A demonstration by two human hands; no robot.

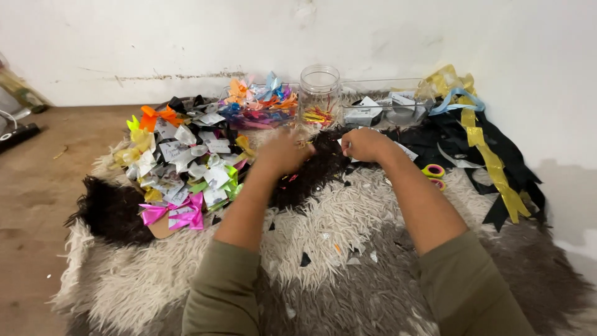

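A shaggy cream-and-grey rug (348,218) is lying over a brown floor against a scuffed white wall, strewn with small scraps. Two forearms in olive sleeves are reaching from six o'clock toward the centre. The left hand (283,152) is curling its fingers together over a small yellow-and-red ribbon piece (305,144) at its fingertips, though blur is hiding the exact grip. The right hand (365,144), just beside it at three o'clock, is closing into a loose fist; what it is pinching cannot be told. At nine o'clock a heap of glossy ribbon bows on white cards (183,165) is spreading out, a pink bow (177,213) nearest. At three o'clock, rolls of pink and yellow tape (433,171) are resting near black and gold ribbon lengths (491,155). At twelve o'clock, a clear glass jar (319,93) is standing beside clear plastic boxes (385,102).
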